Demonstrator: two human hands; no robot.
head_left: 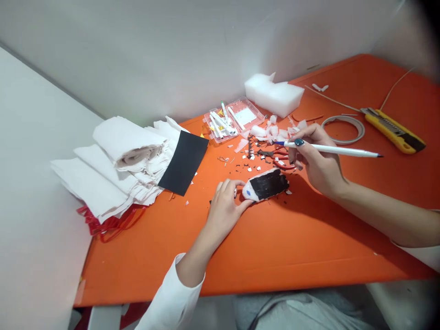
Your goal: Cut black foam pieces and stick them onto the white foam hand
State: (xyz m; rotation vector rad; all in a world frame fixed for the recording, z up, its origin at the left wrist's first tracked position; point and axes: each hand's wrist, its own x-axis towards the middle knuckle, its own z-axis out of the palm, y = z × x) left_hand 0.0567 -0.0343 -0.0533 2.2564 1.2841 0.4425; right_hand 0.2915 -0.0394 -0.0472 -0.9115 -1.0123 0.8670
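My left hand [225, 201] grips the white rounded end of a small foam piece [268, 184] between thumb and fingers, on the orange table. Black strips cover most of its top, and a blue mark shows on the white end. Above and to the right, my right hand [318, 158] holds a white marker pen [343, 150] nearly level, its blue tip pointing left. The tip is apart from the foam piece. Red-handled pliers [280, 158] lie behind the piece, among black and white scraps.
Stacked white paper [127, 151] and a black sheet [184, 162] lie at left. At the back are an open marker case [245, 112], a white foam block [275, 94] and foam scraps [264, 133]. A tape roll [343, 129] and a yellow utility knife [393, 130] lie at right.
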